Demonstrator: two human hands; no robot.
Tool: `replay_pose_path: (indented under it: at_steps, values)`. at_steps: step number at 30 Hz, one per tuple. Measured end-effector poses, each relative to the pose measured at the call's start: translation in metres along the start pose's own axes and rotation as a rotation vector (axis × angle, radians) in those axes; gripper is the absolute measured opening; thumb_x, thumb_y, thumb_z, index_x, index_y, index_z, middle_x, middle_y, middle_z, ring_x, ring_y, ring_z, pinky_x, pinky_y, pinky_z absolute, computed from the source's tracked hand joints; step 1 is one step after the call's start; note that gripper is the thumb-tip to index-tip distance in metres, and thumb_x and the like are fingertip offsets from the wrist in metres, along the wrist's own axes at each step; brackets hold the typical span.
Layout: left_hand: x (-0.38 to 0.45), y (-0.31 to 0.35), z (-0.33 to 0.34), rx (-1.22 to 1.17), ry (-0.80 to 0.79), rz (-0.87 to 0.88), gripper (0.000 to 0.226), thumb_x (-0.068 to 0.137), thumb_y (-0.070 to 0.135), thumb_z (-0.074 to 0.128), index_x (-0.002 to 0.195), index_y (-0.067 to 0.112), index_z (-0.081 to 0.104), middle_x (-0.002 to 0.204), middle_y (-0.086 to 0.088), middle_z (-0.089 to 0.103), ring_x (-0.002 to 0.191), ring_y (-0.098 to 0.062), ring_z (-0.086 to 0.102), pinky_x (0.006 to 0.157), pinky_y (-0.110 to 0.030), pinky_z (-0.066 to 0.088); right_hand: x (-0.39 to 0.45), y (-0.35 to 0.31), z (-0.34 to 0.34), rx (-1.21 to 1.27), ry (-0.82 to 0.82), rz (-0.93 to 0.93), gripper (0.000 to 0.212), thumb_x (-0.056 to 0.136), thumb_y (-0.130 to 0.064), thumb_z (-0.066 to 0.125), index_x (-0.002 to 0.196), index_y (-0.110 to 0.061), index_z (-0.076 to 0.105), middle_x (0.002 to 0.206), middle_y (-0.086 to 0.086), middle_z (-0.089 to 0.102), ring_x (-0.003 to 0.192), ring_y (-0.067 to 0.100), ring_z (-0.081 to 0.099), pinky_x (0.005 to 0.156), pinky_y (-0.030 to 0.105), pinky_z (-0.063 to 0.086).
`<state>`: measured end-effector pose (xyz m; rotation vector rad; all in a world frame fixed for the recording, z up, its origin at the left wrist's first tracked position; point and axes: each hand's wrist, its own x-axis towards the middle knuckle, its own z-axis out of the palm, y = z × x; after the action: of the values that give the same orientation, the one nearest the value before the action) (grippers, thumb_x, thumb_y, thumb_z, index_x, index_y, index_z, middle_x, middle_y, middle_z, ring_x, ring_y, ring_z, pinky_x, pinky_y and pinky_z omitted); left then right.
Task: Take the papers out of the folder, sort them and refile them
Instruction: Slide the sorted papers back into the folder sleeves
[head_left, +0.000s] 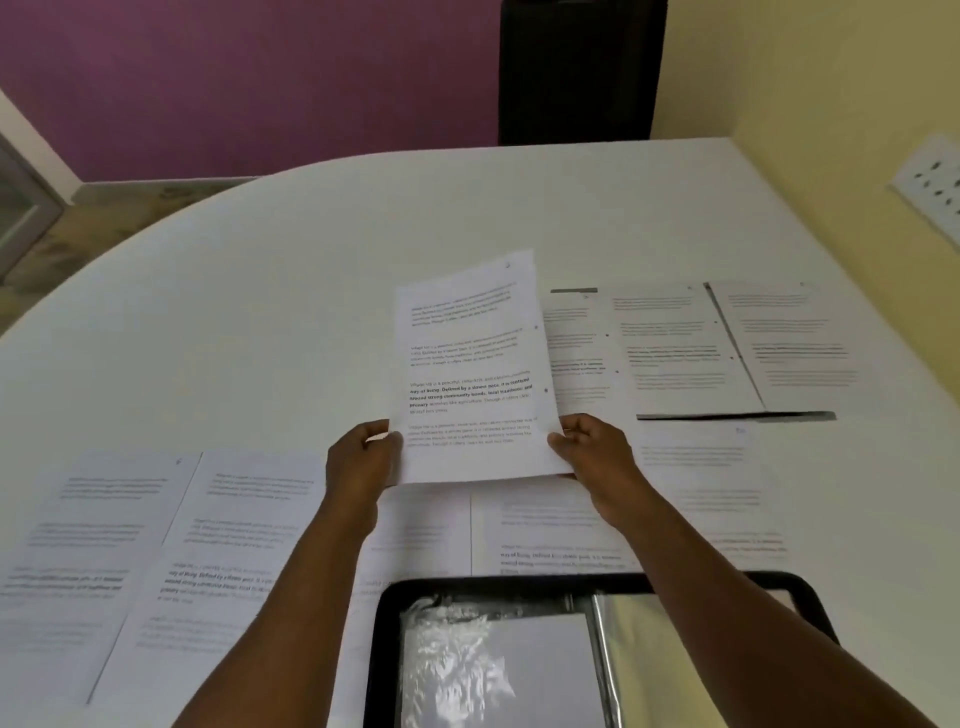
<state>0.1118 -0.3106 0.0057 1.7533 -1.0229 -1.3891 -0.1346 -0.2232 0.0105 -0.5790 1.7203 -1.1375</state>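
1. Head view, the hands: the person's left hand (363, 452) and right hand (592, 447) hold one printed sheet (472, 364) up between them, above the middle of the white tabletop (260, 291); each grip is closed on a lower corner of that sheet, thumb on the printed face and fingers curled behind, the left at the lower left edge, the right at the lower right edge; the sheet stands nearly upright, tilted a little, its text facing the wearer.
2. Head view, the folder: a black-edged folder (382, 649) lies open at the near edge of the tabletop, under and between the two forearms; a shiny clear sleeve (457, 670) shows inside it with a white page behind the plastic; a glossy fold runs down its right part.
3. Head view, papers near the wearer: a left pair of sheets (156, 551) lies flat side by side on the tabletop, left of the folder; more sheets (524, 530) lie flat just beyond the folder, partly hidden by the arms and the held sheet; one further sheet (711, 493) lies to the right.
4. Head view, papers farther off: a far row of sheets (701, 348) lies flat on the right, behind the held sheet, the pages touching or overlapping at their edges; the print there is too blurred to read.
5. Head view, the room: a purple wall (234, 78) stands behind the tabletop, a yellow wall (831, 104) to the right with a white socket plate (930, 182); a dark chair back (576, 67) rises at the far edge.
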Motion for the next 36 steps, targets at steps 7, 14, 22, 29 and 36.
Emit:
replay_pose_path:
  at_steps: [7,14,22,29,36]
  values:
    - [-0.119,-0.038,-0.001,0.028,-0.073,0.04,0.021,0.09,0.017,0.062,0.11,0.022,0.066,0.106,0.001,0.068,0.097,-0.017,0.065,0.085,-0.037,0.056,-0.1,0.035,-0.07,0.111,-0.053,0.088,0.016,0.091,-0.003,0.06,0.104,-0.011,0.065,0.104,0.009,0.072,0.091,0.022,0.067,0.083,0.038,0.054]
    - [-0.201,-0.087,0.006,0.044,-0.223,-0.041,0.016,0.089,0.013,0.064,0.101,0.02,0.071,0.102,-0.002,0.073,0.098,-0.022,0.068,0.079,-0.036,0.058,-0.167,0.071,-0.134,0.198,-0.02,0.144,0.016,0.095,-0.017,0.06,0.109,-0.01,0.065,0.102,0.008,0.073,0.086,0.019,0.069,0.058,0.024,0.052]
    - [-0.255,-0.11,0.032,0.135,-0.398,-0.122,0.012,0.092,0.01,0.06,0.1,0.016,0.068,0.099,-0.006,0.074,0.093,-0.025,0.069,0.086,-0.043,0.056,-0.199,0.12,-0.18,0.157,0.098,0.155,0.013,0.092,-0.024,0.065,0.102,-0.016,0.068,0.103,0.006,0.072,0.094,0.025,0.069,0.08,0.037,0.057]
    - [-0.267,-0.125,0.078,0.408,-0.425,0.042,0.007,0.093,0.021,0.06,0.098,0.019,0.065,0.102,-0.002,0.069,0.094,-0.022,0.067,0.08,-0.036,0.055,-0.203,0.13,-0.237,0.173,0.339,0.097,0.019,0.09,-0.016,0.068,0.108,-0.015,0.067,0.094,0.004,0.071,0.082,0.02,0.068,0.075,0.03,0.057]
    - [-0.244,-0.131,0.137,0.927,-0.512,0.337,0.038,0.094,0.029,0.051,0.13,0.016,0.056,0.135,-0.002,0.057,0.121,-0.025,0.054,0.1,-0.034,0.042,-0.181,0.118,-0.295,0.158,0.422,0.049,0.016,0.091,-0.018,0.066,0.108,-0.019,0.067,0.091,-0.001,0.07,0.078,0.018,0.066,0.072,0.033,0.056]
